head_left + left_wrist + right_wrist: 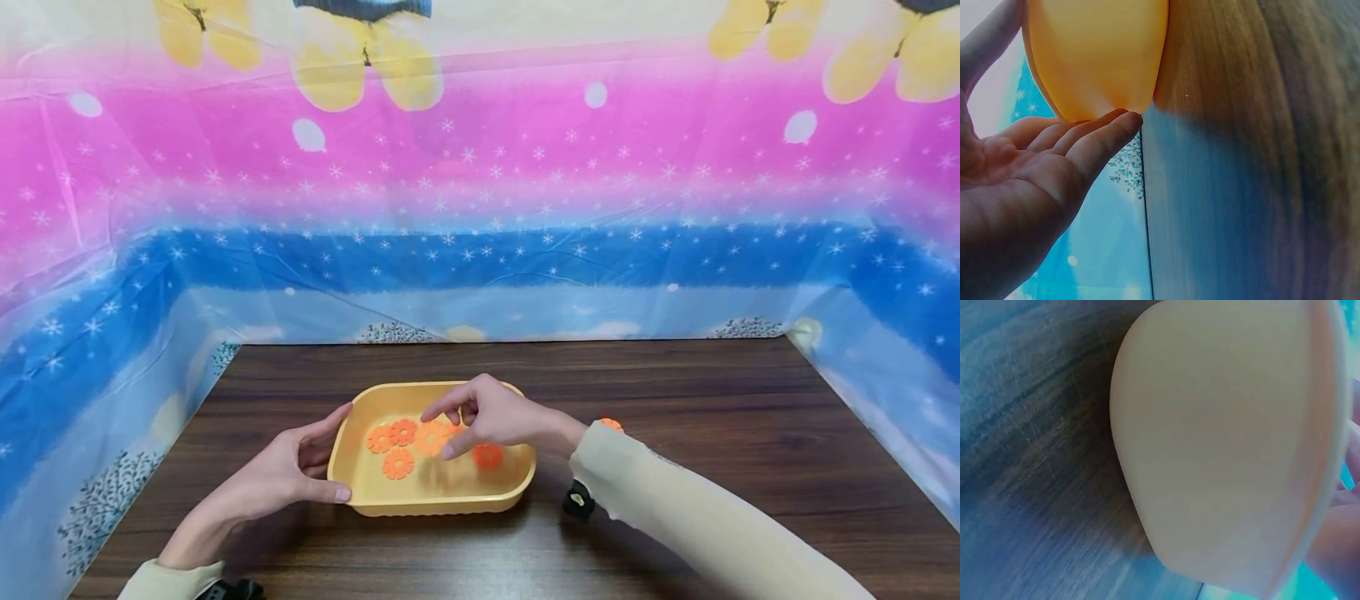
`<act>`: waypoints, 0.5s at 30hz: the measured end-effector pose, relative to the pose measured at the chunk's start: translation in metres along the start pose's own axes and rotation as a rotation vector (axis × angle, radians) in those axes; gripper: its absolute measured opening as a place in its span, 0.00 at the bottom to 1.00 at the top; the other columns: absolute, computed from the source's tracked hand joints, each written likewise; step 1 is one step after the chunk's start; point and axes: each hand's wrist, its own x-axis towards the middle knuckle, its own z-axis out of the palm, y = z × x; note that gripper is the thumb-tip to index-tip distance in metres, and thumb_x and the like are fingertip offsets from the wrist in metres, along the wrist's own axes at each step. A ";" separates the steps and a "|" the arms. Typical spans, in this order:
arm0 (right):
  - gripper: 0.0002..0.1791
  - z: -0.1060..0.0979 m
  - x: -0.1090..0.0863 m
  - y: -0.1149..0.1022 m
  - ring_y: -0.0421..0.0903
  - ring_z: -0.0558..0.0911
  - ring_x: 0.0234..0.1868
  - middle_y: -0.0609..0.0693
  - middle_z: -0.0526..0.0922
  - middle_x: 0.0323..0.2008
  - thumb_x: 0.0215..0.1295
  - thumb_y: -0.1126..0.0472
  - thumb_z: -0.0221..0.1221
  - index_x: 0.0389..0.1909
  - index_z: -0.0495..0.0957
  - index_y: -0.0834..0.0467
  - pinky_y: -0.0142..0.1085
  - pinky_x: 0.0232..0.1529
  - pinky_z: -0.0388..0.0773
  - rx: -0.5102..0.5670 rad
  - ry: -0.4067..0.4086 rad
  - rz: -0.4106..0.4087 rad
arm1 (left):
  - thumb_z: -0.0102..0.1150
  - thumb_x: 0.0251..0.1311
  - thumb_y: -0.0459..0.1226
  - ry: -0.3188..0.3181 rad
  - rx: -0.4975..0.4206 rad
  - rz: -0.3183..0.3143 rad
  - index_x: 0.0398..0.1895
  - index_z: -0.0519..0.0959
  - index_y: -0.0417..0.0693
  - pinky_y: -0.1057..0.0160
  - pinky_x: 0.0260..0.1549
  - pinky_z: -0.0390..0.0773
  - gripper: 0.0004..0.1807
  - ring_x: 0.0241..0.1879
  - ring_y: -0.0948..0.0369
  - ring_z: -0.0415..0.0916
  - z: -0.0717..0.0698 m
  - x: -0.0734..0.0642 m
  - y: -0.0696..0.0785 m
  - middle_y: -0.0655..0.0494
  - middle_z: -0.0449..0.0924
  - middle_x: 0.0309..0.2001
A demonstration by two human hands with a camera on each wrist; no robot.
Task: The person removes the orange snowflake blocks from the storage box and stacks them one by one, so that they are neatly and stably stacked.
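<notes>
A yellow plastic tray [435, 505] with rounded corners stands on the table, several orange flower-shaped discs [398, 464] lying on its floor. My left hand [277, 475] holds the tray's left end, thumb at the front corner and fingers toward the back. In the left wrist view, its fingers [1100, 139] rest against the outer wall. Over the tray's inside hangs my right hand [495, 412], index finger and thumb spread apart above the discs, with nothing seen between them. From the right wrist, the tray's outer wall [1216, 437] blocks most of that hand.
Another orange disc [611, 424] lies on the dark wooden table [675, 383] right of the tray, partly behind my right sleeve [675, 492]. A printed cloth [480, 258] walls the table at the back and both sides.
</notes>
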 end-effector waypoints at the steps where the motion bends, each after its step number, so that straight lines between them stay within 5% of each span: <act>1: 0.24 -0.001 -0.002 0.000 0.44 0.56 0.22 0.53 0.69 0.29 0.55 0.65 0.78 0.55 0.88 0.56 0.32 0.25 0.57 0.004 0.004 -0.006 | 0.77 0.57 0.32 0.002 0.004 0.000 0.85 0.42 0.40 0.59 0.57 0.82 0.62 0.73 0.33 0.61 0.000 0.000 0.000 0.26 0.47 0.79; 15: 0.26 -0.025 -0.031 0.000 0.44 0.60 0.25 0.46 0.60 0.22 0.56 0.66 0.77 0.58 0.87 0.57 0.31 0.30 0.60 0.021 0.107 -0.011 | 0.76 0.57 0.31 -0.005 -0.010 -0.003 0.85 0.40 0.39 0.57 0.57 0.83 0.62 0.72 0.33 0.62 0.000 0.001 0.000 0.26 0.46 0.79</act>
